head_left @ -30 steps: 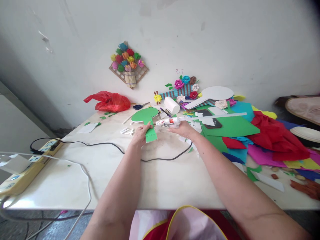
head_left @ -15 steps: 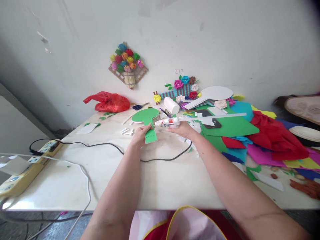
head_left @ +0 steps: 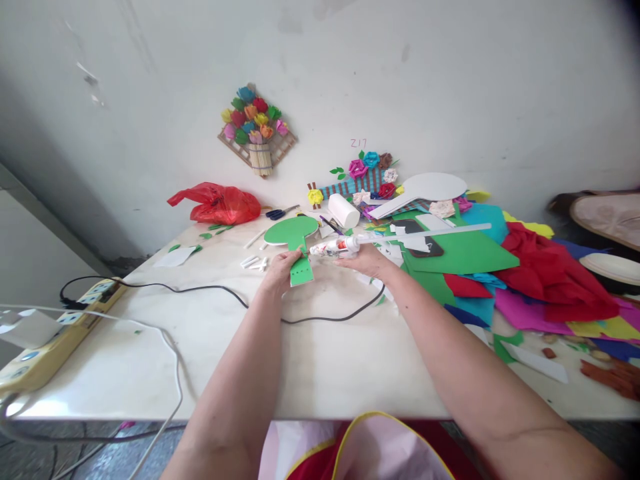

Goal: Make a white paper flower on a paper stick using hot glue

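My left hand (head_left: 281, 270) grips the narrow stem of a green cutout (head_left: 290, 231), which has a wide oval head and a white edge. Dark dots run across the lower end of that stem. In my right hand (head_left: 365, 259) is a white hot glue gun (head_left: 336, 246), its nozzle pointing left at the edge of the cutout. A long glue stick (head_left: 440, 232) sticks out of the gun's back to the right. The fingers of my right hand are partly hidden behind the gun. Short white rolls (head_left: 254, 263) lie just left of my left hand.
A black cord (head_left: 200, 289) crosses the table to a yellow power strip (head_left: 50, 340) at left. Behind lie a red plastic bag (head_left: 225, 205), scissors (head_left: 281, 213) and a white roll (head_left: 344, 211). Green sheets (head_left: 465, 252), a phone (head_left: 423, 239) and red crepe paper (head_left: 550, 273) crowd the right.
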A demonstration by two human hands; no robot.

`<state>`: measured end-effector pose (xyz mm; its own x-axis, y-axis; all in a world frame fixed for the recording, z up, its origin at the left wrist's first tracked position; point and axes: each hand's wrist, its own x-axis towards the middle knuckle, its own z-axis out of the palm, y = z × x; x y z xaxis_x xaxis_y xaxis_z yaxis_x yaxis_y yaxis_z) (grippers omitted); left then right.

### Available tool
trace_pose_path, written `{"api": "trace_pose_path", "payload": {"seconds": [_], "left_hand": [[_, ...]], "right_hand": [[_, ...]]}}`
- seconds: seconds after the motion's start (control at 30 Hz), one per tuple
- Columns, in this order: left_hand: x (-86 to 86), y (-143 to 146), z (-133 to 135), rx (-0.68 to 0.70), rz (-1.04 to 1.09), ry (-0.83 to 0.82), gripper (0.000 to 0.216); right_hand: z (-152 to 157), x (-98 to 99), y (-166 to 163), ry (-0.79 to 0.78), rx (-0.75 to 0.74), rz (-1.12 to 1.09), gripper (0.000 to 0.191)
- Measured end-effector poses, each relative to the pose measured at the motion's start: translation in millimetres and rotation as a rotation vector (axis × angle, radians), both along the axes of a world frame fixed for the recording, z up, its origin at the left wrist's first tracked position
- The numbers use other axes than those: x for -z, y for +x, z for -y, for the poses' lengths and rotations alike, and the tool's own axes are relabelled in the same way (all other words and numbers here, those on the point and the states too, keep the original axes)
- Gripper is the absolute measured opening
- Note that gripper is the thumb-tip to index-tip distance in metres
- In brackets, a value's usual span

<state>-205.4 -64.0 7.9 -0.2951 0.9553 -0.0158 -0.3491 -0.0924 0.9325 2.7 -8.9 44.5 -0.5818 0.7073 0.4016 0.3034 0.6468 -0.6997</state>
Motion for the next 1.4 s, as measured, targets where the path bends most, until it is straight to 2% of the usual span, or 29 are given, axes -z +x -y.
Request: {"api": "trace_pose_path", "payload": {"seconds": [0.37, 0.8, 1.1, 1.4], "left_hand": [[-2.7, 0.9, 2.0, 0.004, 0.007, -0.008, 0.026], [-3.4, 2.3, 3.1, 0.03, -0.041, -0.019, 0.029], [-5.0, 3.0, 3.9, 0.033, -0.027, -0.007, 0.028], [-5.9, 3.4, 3.8, 0.034, -0.016, 0.01, 0.032]], "right_hand": [[-6.2, 6.0, -1.1, 0.04, -0.006, -0.006, 0.043], [-0.7, 0.0, 0.0, 0.028, 0.019, -0.008, 0.041], [-2.1, 1.3, 0.4, 0.016, 0.086, -0.023, 0.036], [-4.5, -1.0, 5.5, -0.075, -0.01, -0.125, 0.041]]}}
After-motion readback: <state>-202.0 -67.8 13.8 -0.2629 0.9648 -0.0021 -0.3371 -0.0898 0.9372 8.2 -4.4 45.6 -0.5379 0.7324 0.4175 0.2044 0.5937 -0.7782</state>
